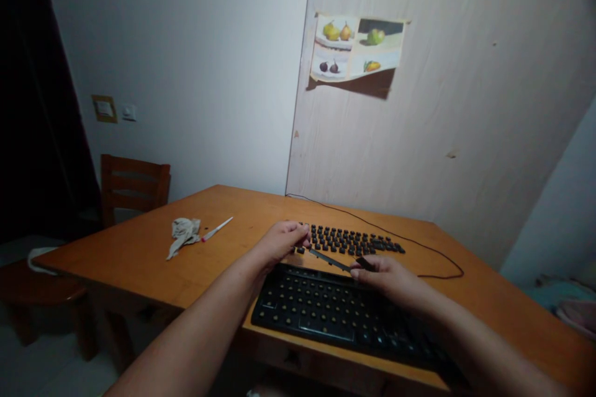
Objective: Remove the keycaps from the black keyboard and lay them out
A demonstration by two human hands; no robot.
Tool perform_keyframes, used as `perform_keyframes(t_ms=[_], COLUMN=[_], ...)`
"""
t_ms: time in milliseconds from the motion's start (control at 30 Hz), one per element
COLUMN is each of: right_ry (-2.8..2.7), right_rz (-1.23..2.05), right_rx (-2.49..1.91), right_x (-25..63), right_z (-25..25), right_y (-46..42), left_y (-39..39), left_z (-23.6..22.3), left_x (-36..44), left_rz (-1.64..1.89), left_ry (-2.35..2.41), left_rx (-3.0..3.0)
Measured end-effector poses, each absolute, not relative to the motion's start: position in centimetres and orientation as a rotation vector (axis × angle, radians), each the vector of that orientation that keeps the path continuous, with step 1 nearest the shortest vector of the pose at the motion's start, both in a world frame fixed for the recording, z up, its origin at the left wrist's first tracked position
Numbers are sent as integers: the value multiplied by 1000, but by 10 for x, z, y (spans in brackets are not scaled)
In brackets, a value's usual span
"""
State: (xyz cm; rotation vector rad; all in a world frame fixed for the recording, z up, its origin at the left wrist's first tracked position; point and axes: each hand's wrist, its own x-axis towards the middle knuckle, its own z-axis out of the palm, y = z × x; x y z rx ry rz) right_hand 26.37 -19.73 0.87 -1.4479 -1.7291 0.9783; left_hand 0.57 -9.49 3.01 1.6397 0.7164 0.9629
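Observation:
A thin dark strip [329,260] with small tabs along its lower edge spans the gap between my hands. My left hand [285,240] pinches its left end. Closed on the right end is my right hand [380,274], where a black piece sticks up between thumb and fingers; whether it belongs to the strip I cannot tell. Below lies a black keyboard [321,310], its keycaps off over most of the visible left part and small pale stubs showing. My right forearm hides part of its right side. Loose black keycaps [347,239] stand in rows behind it.
The wooden table [251,201] meets the wall at the back. A black cable [372,220] loops along the back right. A crumpled cloth [185,232] and a white, red-tipped stick-like tool [218,229] lie left. A wooden chair [135,183] stands beyond the left edge.

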Motion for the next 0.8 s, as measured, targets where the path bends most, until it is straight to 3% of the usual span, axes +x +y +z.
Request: perform_keyframes(t_ms=[333,533,800], right_ry=[-2008,-2033,-1980], right_rz=[464,481,457], right_rx=[-1598,-1637,-1747], right_x=[289,293,293], right_z=[5,-7,-22], right_y=[-155,-141,-129], left_y=[-45,-34,-26], left_z=[35,4,-2], left_x=[4,1,-1], left_rz=[1410,1453,1428], left_ry=[878,910,927], left_rx=[1417,1294,1311])
